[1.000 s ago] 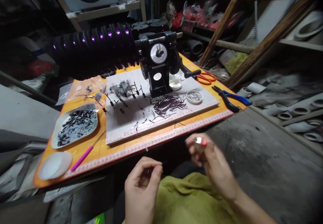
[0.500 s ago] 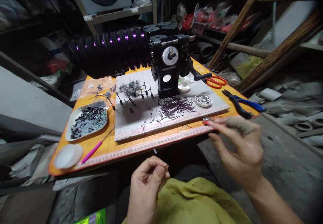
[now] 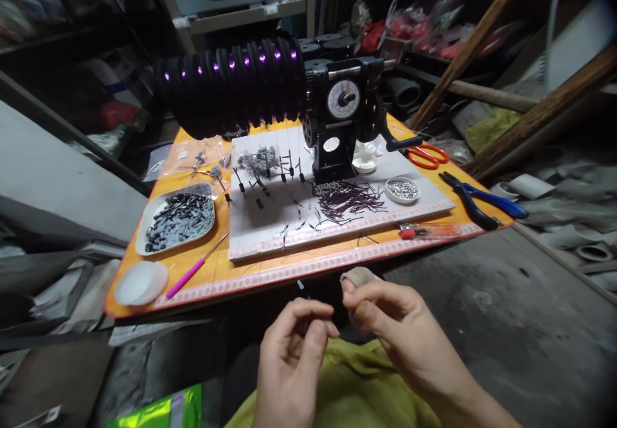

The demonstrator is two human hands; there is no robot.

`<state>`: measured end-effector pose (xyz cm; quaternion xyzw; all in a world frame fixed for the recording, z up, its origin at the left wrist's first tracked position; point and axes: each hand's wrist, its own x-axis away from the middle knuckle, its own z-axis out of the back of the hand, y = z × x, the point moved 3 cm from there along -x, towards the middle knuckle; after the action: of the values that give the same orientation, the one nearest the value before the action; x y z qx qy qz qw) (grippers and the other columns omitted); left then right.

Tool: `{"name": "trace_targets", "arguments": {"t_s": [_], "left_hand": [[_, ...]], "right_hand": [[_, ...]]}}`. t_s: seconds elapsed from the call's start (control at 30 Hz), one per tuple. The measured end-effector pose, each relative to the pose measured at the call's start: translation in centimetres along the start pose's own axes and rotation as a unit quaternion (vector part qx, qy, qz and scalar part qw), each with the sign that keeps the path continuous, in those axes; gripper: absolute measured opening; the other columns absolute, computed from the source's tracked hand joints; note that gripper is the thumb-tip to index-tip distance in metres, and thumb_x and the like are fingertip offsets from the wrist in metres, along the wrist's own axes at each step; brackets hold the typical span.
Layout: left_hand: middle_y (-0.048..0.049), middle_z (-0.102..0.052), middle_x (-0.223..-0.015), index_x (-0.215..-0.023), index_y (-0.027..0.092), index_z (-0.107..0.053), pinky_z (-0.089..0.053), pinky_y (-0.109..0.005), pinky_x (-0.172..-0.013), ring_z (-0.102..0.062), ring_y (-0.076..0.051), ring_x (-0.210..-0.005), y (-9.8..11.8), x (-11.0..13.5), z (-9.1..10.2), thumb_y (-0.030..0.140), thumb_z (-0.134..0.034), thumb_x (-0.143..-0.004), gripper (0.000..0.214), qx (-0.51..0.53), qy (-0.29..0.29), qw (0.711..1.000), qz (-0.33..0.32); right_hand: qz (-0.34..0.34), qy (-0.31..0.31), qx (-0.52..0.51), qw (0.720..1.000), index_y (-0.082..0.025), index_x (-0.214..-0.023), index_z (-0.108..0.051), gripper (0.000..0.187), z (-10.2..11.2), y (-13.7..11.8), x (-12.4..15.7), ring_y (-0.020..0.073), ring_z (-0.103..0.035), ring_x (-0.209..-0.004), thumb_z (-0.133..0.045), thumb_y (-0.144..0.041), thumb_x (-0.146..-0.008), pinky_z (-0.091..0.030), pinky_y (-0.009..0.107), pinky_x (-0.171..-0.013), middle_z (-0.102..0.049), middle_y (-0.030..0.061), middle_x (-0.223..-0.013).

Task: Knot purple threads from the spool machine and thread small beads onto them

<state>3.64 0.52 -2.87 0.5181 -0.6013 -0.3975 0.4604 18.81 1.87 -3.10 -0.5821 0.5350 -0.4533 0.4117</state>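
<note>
My left hand (image 3: 296, 357) is over my lap with thumb and forefinger pinched; whatever lies between them is too small to make out. Close beside it, my right hand (image 3: 390, 315) is also pinched, its fingertips almost meeting the left ones. A greyish cover (image 3: 359, 277) wraps one finger of the right hand. Just above the left fingers shows a small translucent piece (image 3: 300, 284), perhaps on a thin line. On the table's near right edge lies a lighter (image 3: 419, 231) with a red top, apart from both hands.
A black winding machine (image 3: 337, 126) with a dial and crank stands on a white board (image 3: 260, 241). Around it are dark short strips (image 3: 349, 203), a dish of metal beads (image 3: 402, 189), a tray of black and grey pieces (image 3: 144, 238), a pink-handled hook (image 3: 186, 278), pliers (image 3: 501, 203) and orange-handled scissors (image 3: 429, 156).
My right hand has left the lighter at the table edge and come left and down to my left hand. The left hand stays pinched over the lap. The view has shifted slightly.
</note>
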Motion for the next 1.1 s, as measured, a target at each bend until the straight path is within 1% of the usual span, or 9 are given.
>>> {"name": "trace_targets", "arguments": {"t_s": [0.1, 0.2, 0.3, 0.37, 0.53, 0.73, 0.87, 0.97, 1.1], "left_hand": [[-0.002, -0.067, -0.074, -0.134, 0.025, -0.049, -0.036, -0.023, -0.053, -0.041, -0.011, -0.054, -0.2, 0.6, 0.0, 0.044, -0.052, -0.097, 0.042, 0.018, -0.003, 0.999, -0.027], [0.0008, -0.064, -0.073, -0.152, 0.028, -0.022, -0.037, -0.026, -0.057, -0.04, -0.012, -0.055, -0.4, 1.1, 0.1, 0.05, -0.049, -0.097, 0.065, -0.005, 0.0, 0.999, -0.044], [-0.0002, -0.064, -0.081, -0.155, 0.029, -0.015, -0.04, -0.029, -0.061, -0.047, -0.014, -0.06, -0.6, 1.0, 0.2, 0.079, -0.061, -0.072, 0.107, 0.0, -0.003, 0.999, -0.051], [-0.002, -0.067, -0.084, -0.155, 0.029, -0.014, -0.039, -0.029, -0.058, -0.052, -0.016, -0.062, -1.0, 0.6, 0.5, 0.083, -0.067, -0.061, 0.121, 0.029, 0.012, 0.999, -0.021], [0.0087, -0.051, -0.053, -0.156, 0.028, -0.017, -0.031, -0.023, -0.046, -0.046, -0.013, -0.047, -1.7, -0.1, 0.9, 0.052, -0.077, -0.076, 0.103, 0.08, 0.07, 0.989, 0.103], [0.0005, -0.065, -0.074, -0.158, 0.025, -0.006, -0.039, -0.027, -0.053, -0.046, -0.014, -0.053, 0.2, 0.3, 0.0, 0.062, -0.075, -0.073, 0.115, 0.016, 0.005, 1.0, 0.015], [-0.0026, -0.067, -0.081, -0.156, 0.027, -0.012, -0.039, -0.028, -0.054, -0.051, -0.015, -0.055, 0.4, 0.4, 0.0, 0.061, -0.071, -0.078, 0.104, -0.026, -0.001, 1.0, 0.004], [-0.004, -0.066, -0.084, -0.149, 0.027, -0.029, -0.039, -0.026, -0.054, -0.053, -0.015, -0.057, 0.3, 0.5, 0.2, 0.06, -0.066, -0.083, 0.083, 0.008, -0.003, 1.0, -0.01], [-0.006, -0.065, -0.091, -0.119, 0.024, -0.059, -0.044, -0.023, -0.059, -0.054, -0.013, -0.066, 0.6, 1.0, 0.7, 0.046, -0.057, -0.094, 0.033, -0.014, -0.021, 0.999, -0.041]], "right_hand": [[-0.062, -0.013, -0.051, 0.997, -0.024, -0.083, -0.08, 0.015, 0.0, 1.2, 0.2, 0.0081, -0.044, -0.057, -0.078, -0.039, -0.082, -0.039, 0.022, -0.054, -0.057, -0.0007, -0.069], [-0.049, -0.037, -0.022, 0.998, -0.026, -0.083, -0.08, 0.012, -0.5, 0.9, 0.4, 0.0117, -0.056, -0.069, -0.077, -0.037, -0.083, -0.049, 0.024, -0.065, -0.066, 0.0027, -0.081], [0.025, -0.083, 0.059, 0.994, -0.028, -0.082, -0.081, 0.008, -1.3, -0.4, 0.6, 0.0188, -0.064, -0.093, -0.076, -0.034, -0.084, -0.053, 0.032, -0.085, -0.07, 0.006, -0.097], [0.073, -0.115, 0.116, 0.984, -0.029, -0.084, -0.081, 0.008, -1.8, -1.3, 0.9, 0.0205, -0.063, -0.102, -0.074, -0.03, -0.086, -0.053, 0.035, -0.092, -0.07, 0.0065, -0.104], [0.157, -0.19, 0.213, 0.945, -0.029, -0.091, -0.079, 0.014, -2.2, -2.4, 1.5, 0.0205, -0.058, -0.102, -0.071, -0.018, -0.086, -0.054, 0.036, -0.087, -0.072, 0.0043, -0.11], [0.2, -0.243, 0.351, 0.882, -0.027, -0.086, -0.077, 0.013, -3.4, -3.8, 1.7, 0.0206, -0.056, -0.089, -0.069, -0.017, -0.087, -0.052, 0.037, -0.078, -0.075, 0.004, -0.095], [0.263, -0.214, 0.406, 0.849, -0.025, -0.093, -0.078, 0.016, -4.0, -4.1, 1.9, 0.0201, -0.055, -0.076, -0.067, -0.016, -0.088, -0.05, 0.036, -0.066, -0.077, 0.0062, -0.087], [0.267, -0.164, 0.351, 0.882, -0.025, -0.095, -0.077, 0.019, -3.3, -3.5, 1.9, 0.0189, -0.055, -0.074, -0.066, -0.013, -0.087, -0.05, 0.034, -0.065, -0.077, 0.0046, -0.083], [0.195, -0.094, 0.218, 0.952, -0.031, -0.093, -0.078, 0.02, -1.6, -2.4, 1.5, 0.0171, -0.062, -0.078, -0.071, -0.014, -0.085, -0.054, 0.028, -0.066, -0.077, 0.0007, -0.083]]}}
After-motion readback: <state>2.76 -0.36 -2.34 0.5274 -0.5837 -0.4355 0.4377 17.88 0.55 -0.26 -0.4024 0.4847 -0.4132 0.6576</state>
